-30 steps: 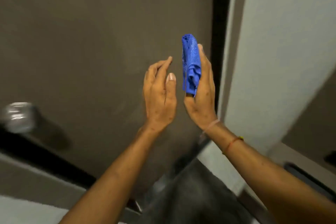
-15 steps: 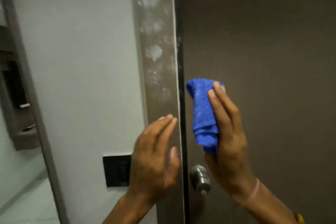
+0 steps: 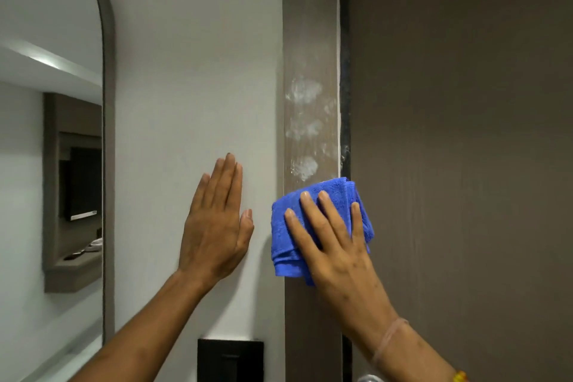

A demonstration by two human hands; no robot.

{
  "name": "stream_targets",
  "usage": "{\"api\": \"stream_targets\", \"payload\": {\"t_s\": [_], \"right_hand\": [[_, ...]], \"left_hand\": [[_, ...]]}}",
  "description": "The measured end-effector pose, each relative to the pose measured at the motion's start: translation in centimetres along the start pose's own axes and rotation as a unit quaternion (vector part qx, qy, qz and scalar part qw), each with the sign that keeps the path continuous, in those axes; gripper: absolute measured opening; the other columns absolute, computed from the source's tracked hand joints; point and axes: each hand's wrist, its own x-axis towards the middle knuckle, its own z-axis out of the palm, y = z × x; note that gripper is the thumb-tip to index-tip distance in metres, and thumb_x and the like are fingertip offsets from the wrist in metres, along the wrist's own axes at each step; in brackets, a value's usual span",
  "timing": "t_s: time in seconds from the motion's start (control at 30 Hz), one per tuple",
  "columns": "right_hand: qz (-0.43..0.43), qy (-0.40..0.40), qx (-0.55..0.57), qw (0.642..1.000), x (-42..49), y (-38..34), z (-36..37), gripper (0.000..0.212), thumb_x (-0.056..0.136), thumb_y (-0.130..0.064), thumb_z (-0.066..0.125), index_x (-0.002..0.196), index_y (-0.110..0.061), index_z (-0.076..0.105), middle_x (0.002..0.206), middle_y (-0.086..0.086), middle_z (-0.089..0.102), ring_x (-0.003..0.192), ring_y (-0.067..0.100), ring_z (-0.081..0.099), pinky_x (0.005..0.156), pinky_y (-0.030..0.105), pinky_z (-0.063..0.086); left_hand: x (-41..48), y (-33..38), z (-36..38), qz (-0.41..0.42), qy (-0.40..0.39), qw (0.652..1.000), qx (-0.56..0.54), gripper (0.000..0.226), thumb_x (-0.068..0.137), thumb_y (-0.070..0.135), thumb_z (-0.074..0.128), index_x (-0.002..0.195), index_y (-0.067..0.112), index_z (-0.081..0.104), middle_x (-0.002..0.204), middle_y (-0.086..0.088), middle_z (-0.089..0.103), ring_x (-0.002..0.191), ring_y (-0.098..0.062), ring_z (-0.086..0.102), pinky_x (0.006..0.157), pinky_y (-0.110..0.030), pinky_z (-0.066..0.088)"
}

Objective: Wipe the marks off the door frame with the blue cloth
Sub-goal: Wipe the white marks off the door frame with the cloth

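Door frame (image 3: 310, 25) runs straight up in front of me, a brown strip between the pale wall (image 3: 192, 71) on its left and the dark door (image 3: 465, 133) on its right. White marks (image 3: 305, 129) sit in patches on its face, all of them above where I am pressing now, so I judge the wiping has barely begun.

Blue cloth (image 3: 331, 195) lies folded against the frame just under the lowest patch, spilling a little onto the wall on one side and over the dark gap by the door on the other. My right hand (image 3: 335, 245) pins it flat, fingers spread across it, pressing rather than clenched around it. My left hand (image 3: 214, 226) is released and empty, palm flat on the wall, bracing me.

Because I only press the cloth and do not grip it, a hard upward stroke could let it slide out from under my fingers or unfold and drop. The marks look chalky, so I may smear them wider onto the wall. A fold could also catch in the gap at the door's edge.
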Motion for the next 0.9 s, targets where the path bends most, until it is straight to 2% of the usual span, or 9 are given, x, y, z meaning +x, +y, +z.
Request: {"api": "stream_targets", "payload": {"t_s": [0.07,0.13,0.2,0.27,0.37,0.43,0.5,0.67,0.9], "right_hand": [[-0.001,-0.043,0.038,0.998,-0.6,0.0,1.0,0.094,0.063,-0.031,0.074,0.145,-0.017,0.030,0.155,0.011,0.025,0.142,0.033,0.022,0.111,0.066,0.015],[0.009,-0.047,0.095,0.994,-1.1,-0.2,1.7,0.093,0.070,-0.043,0.055,0.149,-0.020,0.013,0.160,0.005,0.004,0.147,0.026,0.000,0.113,0.058,0.000],[0.036,-0.024,0.127,0.991,-1.1,-0.8,2.1,0.083,0.078,-0.055,0.043,0.149,-0.022,0.013,0.161,0.005,0.002,0.147,0.024,-0.005,0.115,0.054,-0.004],[0.092,0.019,0.160,0.983,-0.5,-1.8,2.3,0.068,0.087,-0.063,0.030,0.145,-0.027,0.026,0.160,0.008,0.003,0.147,0.026,-0.007,0.118,0.048,-0.008],[0.183,0.079,0.171,0.965,0.8,-3.3,2.8,0.052,0.092,-0.058,0.019,0.128,-0.028,0.041,0.158,0.008,0.007,0.147,0.028,-0.007,0.119,0.048,-0.004],[0.225,0.085,0.128,0.962,1.4,-3.9,3.5,0.057,0.094,-0.056,0.015,0.137,-0.024,0.033,0.158,0.007,0.009,0.146,0.029,-0.004,0.118,0.050,0.000],[0.250,0.074,0.064,0.963,1.7,-4.1,4.0,0.064,0.095,-0.055,0.009,0.147,-0.017,0.014,0.158,0.008,0.010,0.146,0.031,0.000,0.117,0.053,0.004],[0.262,0.055,0.002,0.963,2.2,-4.3,4.6,0.063,0.097,-0.050,0.013,0.148,-0.013,0.015,0.156,0.010,0.015,0.144,0.034,0.005,0.113,0.059,0.011],[0.246,0.053,-0.009,0.968,0.5,-4.9,5.5,0.059,0.098,-0.048,0.013,0.147,-0.014,0.019,0.154,0.011,0.023,0.143,0.036,0.011,0.112,0.058,0.014]], "left_hand": [[0.1,-0.6,0.7,0.021,0.006,1.000,0.015,0.069,0.088,0.030,0.030,0.148,0.005,0.007,0.158,-0.012,0.006,0.147,-0.021,0.002,0.120,-0.037,0.005],[0.0,-1.2,1.5,0.035,0.019,0.999,0.020,0.070,0.087,0.032,0.032,0.148,0.006,0.008,0.158,-0.013,0.008,0.147,-0.021,0.003,0.120,-0.040,0.007],[-0.2,-1.6,2.0,0.042,0.033,0.998,0.019,0.071,0.087,0.033,0.033,0.148,0.006,0.008,0.158,-0.012,0.008,0.147,-0.021,0.005,0.120,-0.040,0.008],[-0.2,-1.6,2.0,0.050,0.040,0.998,0.025,0.071,0.087,0.033,0.033,0.148,0.005,0.009,0.158,-0.013,0.009,0.147,-0.022,0.006,0.120,-0.040,0.008],[-0.1,-1.6,1.8,0.049,0.034,0.998,0.023,0.071,0.087,0.034,0.032,0.148,0.005,0.010,0.158,-0.014,0.009,0.147,-0.023,0.006,0.120,-0.040,0.007],[-0.2,-1.6,1.8,0.048,0.032,0.998,0.020,0.071,0.087,0.035,0.032,0.148,0.005,0.010,0.158,-0.014,0.009,0.147,-0.023,0.006,0.120,-0.040,0.007],[-0.3,-1.6,1.9,0.048,0.037,0.998,0.018,0.071,0.087,0.035,0.031,0.148,0.005,0.010,0.158,-0.014,0.010,0.147,-0.023,0.007,0.120,-0.041,0.008],[-0.2,-1.8,2.1,0.055,0.047,0.997,0.021,0.071,0.087,0.035,0.031,0.148,0.005,0.012,0.158,-0.014,0.011,0.147,-0.023,0.007,0.120,-0.041,0.009],[-0.2,-1.7,2.0,0.056,0.051,0.997,0.020,0.070,0.087,0.035,0.032,0.147,0.004,0.013,0.157,-0.015,0.013,0.146,-0.024,0.009,0.120,-0.041,0.010]]}}
